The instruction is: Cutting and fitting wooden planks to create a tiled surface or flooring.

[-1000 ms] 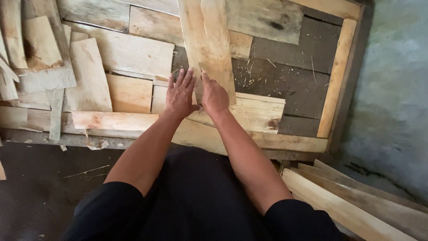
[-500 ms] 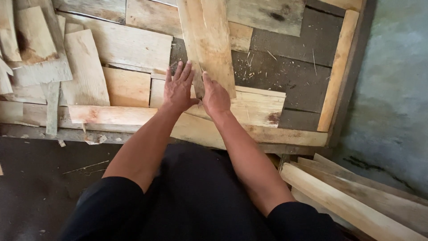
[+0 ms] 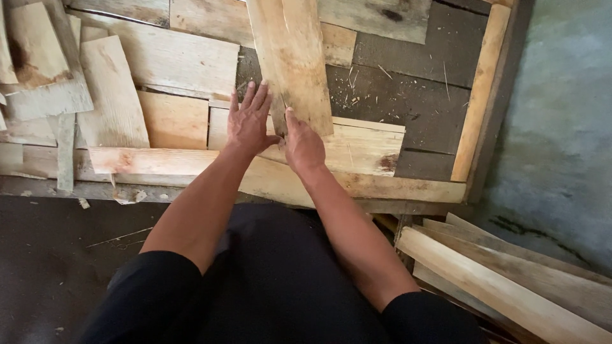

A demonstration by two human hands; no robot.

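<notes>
A long pale wooden plank (image 3: 290, 54) runs from the top of the view down to my hands, lying on a dark work surface (image 3: 408, 108) covered with boards. My left hand (image 3: 250, 121) lies flat with fingers spread, its fingertips against the plank's left edge near its near end. My right hand (image 3: 302, 143) presses on the plank's near end, fingers curled at the end grain. Under both hands lies a wider light board (image 3: 357, 146).
Several loose boards and offcuts (image 3: 108, 92) are piled on the left. A wooden frame rail (image 3: 478, 95) borders the surface on the right, another (image 3: 382, 188) along the front. More long planks (image 3: 510, 286) lean at lower right beside a grey wall (image 3: 561, 127).
Both hands and the plank sit a little lower in view than before; the hands have kept their hold at the plank's near end, with the left fingers spread slightly wider.
</notes>
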